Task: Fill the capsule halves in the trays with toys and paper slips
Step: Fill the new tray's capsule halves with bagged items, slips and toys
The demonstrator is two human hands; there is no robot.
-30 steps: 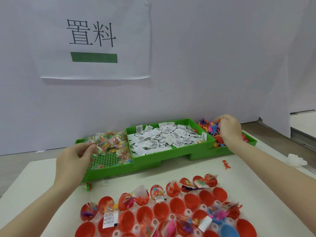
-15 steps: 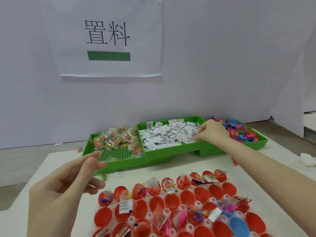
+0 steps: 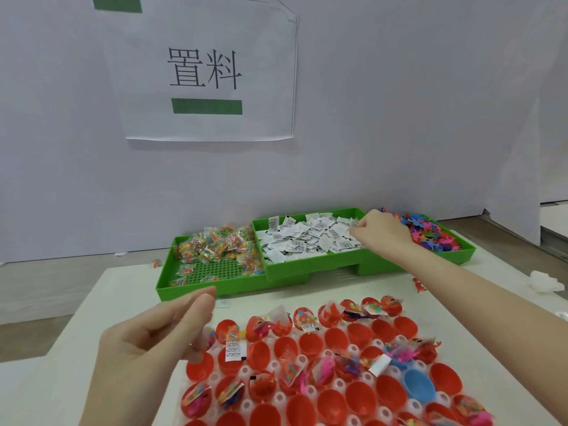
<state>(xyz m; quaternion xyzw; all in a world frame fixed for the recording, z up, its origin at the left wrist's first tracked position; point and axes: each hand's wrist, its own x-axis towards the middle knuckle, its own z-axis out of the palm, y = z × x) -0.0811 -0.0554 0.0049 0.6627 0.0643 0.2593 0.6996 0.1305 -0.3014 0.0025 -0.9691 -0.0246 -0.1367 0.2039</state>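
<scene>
The right hand [image 3: 382, 233] reaches into the middle green bin [image 3: 289, 272] at the far edge of the table [image 3: 92, 309], fingers curled and pinching at the paper slips [image 3: 307, 239] near the bin's right wall. The left hand [image 3: 153, 339] hovers over the left edge of the capsule tray [image 3: 307, 361], fingers loosely bent and holding nothing that shows. Red capsule halves [image 3: 335, 338] fill the tray at the table's near edge, some holding toys and slips, one half blue [image 3: 419, 385]. Bagged beads [image 3: 218, 244] sit in the left bin, small plastic toys [image 3: 430, 233] in the right.
</scene>
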